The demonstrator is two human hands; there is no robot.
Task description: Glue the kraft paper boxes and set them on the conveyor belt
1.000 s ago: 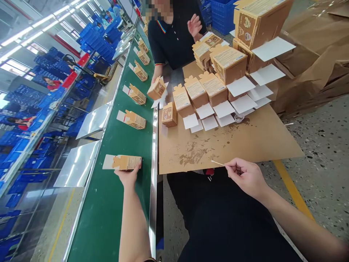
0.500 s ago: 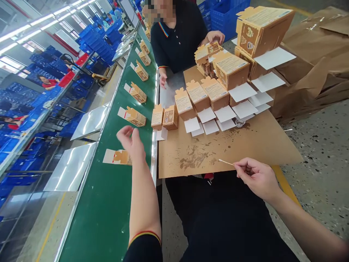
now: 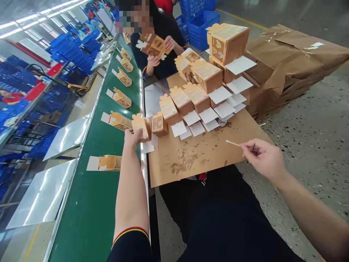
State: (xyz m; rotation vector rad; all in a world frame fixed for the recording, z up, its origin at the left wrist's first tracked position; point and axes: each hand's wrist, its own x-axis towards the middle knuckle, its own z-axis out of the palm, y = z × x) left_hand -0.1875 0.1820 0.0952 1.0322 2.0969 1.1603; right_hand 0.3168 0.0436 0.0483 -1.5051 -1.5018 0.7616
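My left hand [image 3: 133,137] is closed on the near lower side of a brown printed carton [image 3: 143,127] at the metal edge of the green conveyor; a white flap hangs from the carton's near side. Beside it, on the cardboard sheet, stands another brown carton [image 3: 159,124]. In my right hand [image 3: 263,156] a thin cotton swab [image 3: 233,143] is pinched, its white tip pointing left over the sheet's near edge. A carton with a white flap and a red mark [image 3: 110,162] lies on the conveyor, partly behind my left forearm.
Several cartons with white flaps [image 3: 196,98] are stacked on the cardboard sheet [image 3: 215,153], which has dark wet spots. Other cartons [image 3: 119,98] line the green conveyor [image 3: 89,203]. Across from me, a co-worker's hands [image 3: 154,61] hold a flattened carton [image 3: 152,45]. Blue crates [image 3: 203,31] stand behind.
My left hand let go of the conveyor carton, moved up and right, and took hold of the carton by the edge. The co-worker set that carton down and picked up a flattened one.
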